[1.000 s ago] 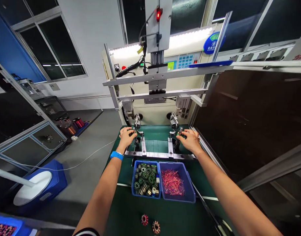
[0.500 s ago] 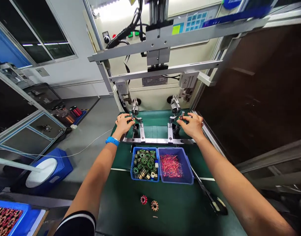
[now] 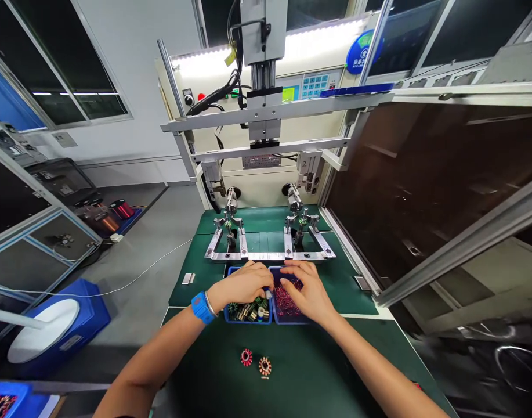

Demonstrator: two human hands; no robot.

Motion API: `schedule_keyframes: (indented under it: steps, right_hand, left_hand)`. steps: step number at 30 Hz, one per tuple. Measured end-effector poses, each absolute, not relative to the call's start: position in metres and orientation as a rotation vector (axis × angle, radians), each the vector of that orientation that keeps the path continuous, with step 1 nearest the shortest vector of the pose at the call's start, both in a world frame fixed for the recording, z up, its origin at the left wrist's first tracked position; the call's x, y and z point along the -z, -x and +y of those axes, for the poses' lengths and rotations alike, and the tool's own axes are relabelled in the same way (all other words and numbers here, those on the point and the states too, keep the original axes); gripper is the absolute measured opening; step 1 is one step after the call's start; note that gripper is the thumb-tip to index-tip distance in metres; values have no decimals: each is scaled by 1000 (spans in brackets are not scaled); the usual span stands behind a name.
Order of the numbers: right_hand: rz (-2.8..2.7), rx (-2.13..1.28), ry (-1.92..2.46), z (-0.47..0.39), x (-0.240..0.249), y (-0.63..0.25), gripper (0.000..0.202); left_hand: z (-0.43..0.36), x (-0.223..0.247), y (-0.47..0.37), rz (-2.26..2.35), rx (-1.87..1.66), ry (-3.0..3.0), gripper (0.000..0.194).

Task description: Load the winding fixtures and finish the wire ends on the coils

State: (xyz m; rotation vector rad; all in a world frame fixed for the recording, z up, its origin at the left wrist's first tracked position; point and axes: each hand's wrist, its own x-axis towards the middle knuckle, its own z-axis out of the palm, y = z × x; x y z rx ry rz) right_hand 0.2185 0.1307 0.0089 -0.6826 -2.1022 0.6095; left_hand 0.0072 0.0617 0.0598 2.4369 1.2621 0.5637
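Observation:
My left hand (image 3: 247, 285) reaches over the blue bin (image 3: 248, 323), its fingers curled and pressed together beside a small white cylinder (image 3: 268, 294) at the bin's right edge. What the fingertips grip, if anything, is hidden. Below the hand lie green-and-metal stator cores (image 3: 247, 312). My right hand (image 3: 307, 287) hovers above the purple bin (image 3: 292, 320) with fingers apart and nothing visible in them. Thin red wire pieces (image 3: 287, 300) fill that bin. Behind the bins, a green core sits on the left spindle (image 3: 229, 225) and another on the right spindle (image 3: 303, 223).
A metal fixture frame (image 3: 266, 256) spans the green table (image 3: 309, 371). Two wound stators, one red (image 3: 246, 357) and one copper (image 3: 264, 366), lie in front of the bins. A machine crossbar (image 3: 266, 150) hangs above; a dark panel (image 3: 422, 174) stands at right.
Both hands have come back from the two spindles to the bins, leaving the green cores there. The camera view has shifted. The black-handled tool by the purple bin no longer shows.

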Motion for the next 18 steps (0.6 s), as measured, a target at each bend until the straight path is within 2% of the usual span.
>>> schedule_keyframes:
  steps: [4, 9, 11, 14, 18]
  right_hand:
    - [-2193, -696, 563, 105, -6, -218, 10]
    - [-2343, -639, 380, 80, 5, -210, 27]
    - [-2369, -590, 347, 78, 10, -208, 27]
    - [-2362, -607, 327, 80, 12, -207, 20]
    - [-2332, -785, 322, 84, 4, -210, 9]
  left_hand:
    - [64, -72, 9, 1336, -785, -2273, 16]
    - [94, -76, 63, 1688, -1347, -1868, 29]
    - [115, -79, 87, 1790, -1483, -1749, 30]
    - [144, -87, 113, 1931, -1568, -1622, 27]
    - [161, -91, 127, 2154, -1502, -1527, 16]
